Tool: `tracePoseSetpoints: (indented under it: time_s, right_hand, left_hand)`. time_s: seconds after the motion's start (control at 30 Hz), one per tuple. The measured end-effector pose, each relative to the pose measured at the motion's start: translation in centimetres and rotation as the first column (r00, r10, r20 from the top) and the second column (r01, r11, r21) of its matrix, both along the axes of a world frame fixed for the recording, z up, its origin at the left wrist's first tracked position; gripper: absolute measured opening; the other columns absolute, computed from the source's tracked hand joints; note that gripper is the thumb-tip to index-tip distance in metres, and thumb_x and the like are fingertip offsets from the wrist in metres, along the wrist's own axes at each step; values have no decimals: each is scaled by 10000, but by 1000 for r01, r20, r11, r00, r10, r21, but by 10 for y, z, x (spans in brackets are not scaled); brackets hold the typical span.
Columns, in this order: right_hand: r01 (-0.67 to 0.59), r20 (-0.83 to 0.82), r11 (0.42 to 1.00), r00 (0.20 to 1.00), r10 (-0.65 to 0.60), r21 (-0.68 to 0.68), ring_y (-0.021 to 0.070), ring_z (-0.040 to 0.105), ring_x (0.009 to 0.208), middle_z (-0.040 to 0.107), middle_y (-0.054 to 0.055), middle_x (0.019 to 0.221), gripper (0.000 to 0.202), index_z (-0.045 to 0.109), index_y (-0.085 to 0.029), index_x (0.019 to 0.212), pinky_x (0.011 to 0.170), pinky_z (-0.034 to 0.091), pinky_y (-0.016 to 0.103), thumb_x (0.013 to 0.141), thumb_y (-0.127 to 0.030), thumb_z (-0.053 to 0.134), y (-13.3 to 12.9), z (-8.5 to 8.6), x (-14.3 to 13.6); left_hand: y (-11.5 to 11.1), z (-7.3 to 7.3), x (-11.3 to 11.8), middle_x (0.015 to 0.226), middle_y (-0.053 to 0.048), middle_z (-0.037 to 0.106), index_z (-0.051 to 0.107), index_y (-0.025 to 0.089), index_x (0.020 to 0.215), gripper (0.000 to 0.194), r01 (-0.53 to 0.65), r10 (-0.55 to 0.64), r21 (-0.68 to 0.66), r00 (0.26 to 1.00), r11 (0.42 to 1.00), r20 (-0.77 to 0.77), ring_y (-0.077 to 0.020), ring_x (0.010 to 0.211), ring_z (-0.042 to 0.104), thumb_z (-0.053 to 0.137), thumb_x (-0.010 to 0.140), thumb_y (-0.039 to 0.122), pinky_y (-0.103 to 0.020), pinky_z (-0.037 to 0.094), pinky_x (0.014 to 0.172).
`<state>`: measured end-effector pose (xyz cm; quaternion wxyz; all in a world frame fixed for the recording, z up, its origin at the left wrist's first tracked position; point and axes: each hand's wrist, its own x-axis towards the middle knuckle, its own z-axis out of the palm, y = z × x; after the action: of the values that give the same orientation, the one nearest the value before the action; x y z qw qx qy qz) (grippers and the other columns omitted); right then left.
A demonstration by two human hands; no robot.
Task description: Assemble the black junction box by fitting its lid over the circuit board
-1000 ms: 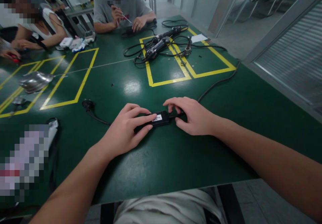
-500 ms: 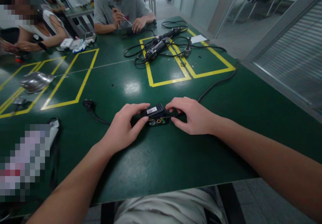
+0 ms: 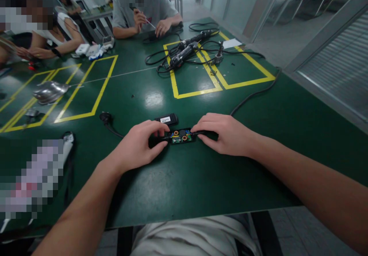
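An opened black adapter housing (image 3: 183, 141) lies on the green table, its circuit board (image 3: 179, 135) with copper coils facing up. At the housing's left end, my left hand (image 3: 139, 143) has thumb and fingertips closed about the end and its cable entry. My right hand (image 3: 225, 135) pinches the black power cable (image 3: 204, 132) where it leaves the right end. Just behind the left fingers rests the separate black cover (image 3: 169, 118), its white label upward. A plug (image 3: 105, 117) lies at the far end of the left cable.
Two black electric screwdrivers (image 3: 184, 54) with tangled cords lie inside yellow tape outlines further back. A shiny metal part (image 3: 50, 92) sits at left, above a blurred-out package (image 3: 37, 175). A co-worker (image 3: 146, 14) works across the table; another person sits at the left.
The cover has come off the housing and now lies behind it, released from my left hand. The board is exposed, and my left fingers have moved to the housing's left end.
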<state>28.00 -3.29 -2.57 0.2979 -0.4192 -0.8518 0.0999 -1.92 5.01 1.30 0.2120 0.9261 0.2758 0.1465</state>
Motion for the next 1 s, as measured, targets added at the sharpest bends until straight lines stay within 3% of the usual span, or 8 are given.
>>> tracePoseSetpoints:
  time_s: [0.13,0.27,0.53,0.7,1.0]
  right_hand:
    - [-1,-41,1000,999,0,-19,209,762,917,810,93,1065,234,787,-190,1159,848,615,343,1038,-147,591,-3,1,-1]
    - [-14,-37,1000,999,14,-12,191,756,869,800,91,1040,231,791,-164,1136,760,600,302,1030,-134,587,-5,1,-2]
    - [13,-124,1000,992,-11,17,200,769,941,810,79,1067,247,778,-212,1171,834,624,318,1025,-154,588,-6,1,-3]
    - [22,-76,998,997,-27,-54,222,773,938,823,76,1041,254,806,-227,1154,864,629,364,995,-147,625,-5,1,-1]
    - [13,-86,998,996,-18,-60,240,776,990,830,75,1064,251,809,-241,1157,904,621,386,989,-139,652,-3,0,1]
  left_hand:
    - [-2,-2,2,976,-27,787,743,221,1044,118,-20,20,-116,1000,993,5,-191,826,706,667,960,252,-329,579,799]
    - [0,-1,1,992,-40,807,796,226,1064,169,19,-17,-187,1000,982,9,-188,838,734,640,1006,253,-302,574,767]
    - [0,3,0,1038,-55,815,828,215,1084,187,10,-1,-86,995,996,101,-195,906,763,661,1013,264,-300,584,807]
    - [1,0,0,1039,-55,819,839,226,1088,194,43,-40,-103,999,994,28,-195,880,767,664,1014,263,-306,595,801]
    - [2,-2,0,1069,-67,821,822,218,1062,170,27,-26,-50,999,998,26,-214,939,785,665,1015,264,-332,618,865]
